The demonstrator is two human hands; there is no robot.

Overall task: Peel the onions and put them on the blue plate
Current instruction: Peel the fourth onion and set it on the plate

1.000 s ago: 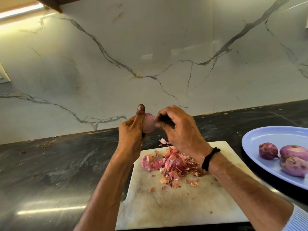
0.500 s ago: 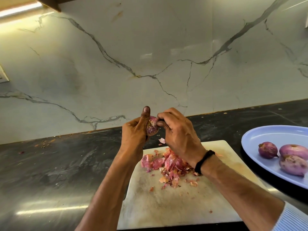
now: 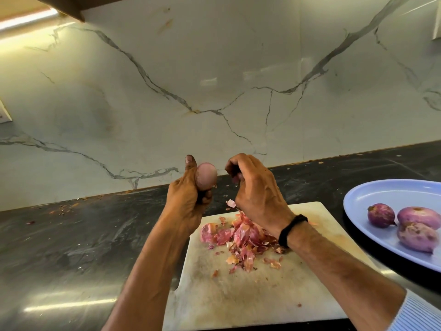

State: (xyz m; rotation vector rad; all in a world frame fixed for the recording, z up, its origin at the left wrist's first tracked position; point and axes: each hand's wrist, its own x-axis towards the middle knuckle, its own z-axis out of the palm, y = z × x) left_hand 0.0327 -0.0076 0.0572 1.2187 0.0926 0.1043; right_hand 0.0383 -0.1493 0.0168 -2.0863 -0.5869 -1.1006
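Observation:
My left hand [image 3: 188, 199] grips a small pale-pink onion [image 3: 206, 175] above the far edge of the white cutting board [image 3: 238, 295], thumb up along its left side. My right hand [image 3: 256, 192] is a short way to the right of the onion, fingers curled, pinching what looks like a scrap of pink peel [image 3: 236, 179]. A pile of onion skins [image 3: 241, 235] lies on the board below both hands. The blue plate [image 3: 372, 189] at the right holds three onions [image 3: 381, 215], [image 3: 421, 217], [image 3: 417, 236].
The dark countertop [image 3: 71, 235] runs left and behind the board, with a few crumbs near the wall. A marble backsplash [image 3: 214, 80] rises close behind. The plate sits right next to the board's right edge.
My right hand has pulled away to the right from the onion, leaving a gap between the hands. The onion now shows a smoother, paler surface in my left hand.

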